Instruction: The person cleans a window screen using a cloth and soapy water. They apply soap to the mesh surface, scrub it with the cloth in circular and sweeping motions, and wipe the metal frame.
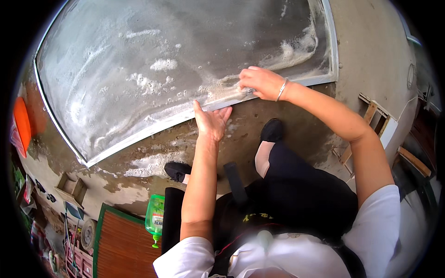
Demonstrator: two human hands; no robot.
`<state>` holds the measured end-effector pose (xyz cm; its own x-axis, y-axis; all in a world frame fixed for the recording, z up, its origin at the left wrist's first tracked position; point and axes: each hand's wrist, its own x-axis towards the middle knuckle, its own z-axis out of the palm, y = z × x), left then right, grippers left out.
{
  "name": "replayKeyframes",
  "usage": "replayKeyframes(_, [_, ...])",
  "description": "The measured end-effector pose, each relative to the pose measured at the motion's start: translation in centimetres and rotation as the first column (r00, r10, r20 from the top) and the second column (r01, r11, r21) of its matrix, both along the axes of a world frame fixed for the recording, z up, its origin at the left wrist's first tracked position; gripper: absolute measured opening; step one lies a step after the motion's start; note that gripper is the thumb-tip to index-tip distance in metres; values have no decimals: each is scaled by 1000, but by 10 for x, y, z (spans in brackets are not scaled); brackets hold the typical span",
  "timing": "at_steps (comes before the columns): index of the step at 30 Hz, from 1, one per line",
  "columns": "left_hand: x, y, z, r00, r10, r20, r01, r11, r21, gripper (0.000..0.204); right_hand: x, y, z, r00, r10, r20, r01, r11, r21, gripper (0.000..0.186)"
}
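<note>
A large grey mesh window screen (185,51) with a white frame tilts before me, streaked with soapy foam. At the near frame edge my left hand (211,123) is turned palm up, its thumb over the frame and its fingers beneath, holding it. My right hand (264,83), a silver bangle at its wrist, is closed and pressed to the foamy mesh beside the same edge, to the right of the left hand. Something small and greyish shows under its fingers, too hidden to name.
Foamy water lies on the wet concrete floor (148,164) around my black shoes. A green soap bottle (155,215) is by my left side, near a brown slatted panel (120,243). An orange basin (22,123) and a wooden box (71,189) are at left; a wooden frame (378,120) is at right.
</note>
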<state>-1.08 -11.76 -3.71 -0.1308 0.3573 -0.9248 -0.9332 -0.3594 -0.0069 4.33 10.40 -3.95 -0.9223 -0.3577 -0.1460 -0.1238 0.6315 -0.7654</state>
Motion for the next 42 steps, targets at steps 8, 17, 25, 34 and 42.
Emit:
replayKeyframes(8, [7,3,5,999,-36,-14,35,999,-33,95,59,96,27,978,-78,195,10,945,326,37])
replayKeyframes(17, [10,-9,1,984,125,-129,-92,967,237,109,-75,-120,-26,987,-16,-160,4,997,-72,21])
replayKeyframes(25, [13,-19,-1,980,197,10,-194,956,219,117,12,62,27,950,120,290,-165,977,134,37])
replayKeyframes(34, [24,-32,-7,906,421,42,-408,845,344,116,-96,-154,-35,962,85,-261,-121,985,-126,24])
replayKeyframes(42, [24,-30,-10,910,412,38,-399,850,343,116,-117,-155,-33,970,233,-67,-241,955,-171,29])
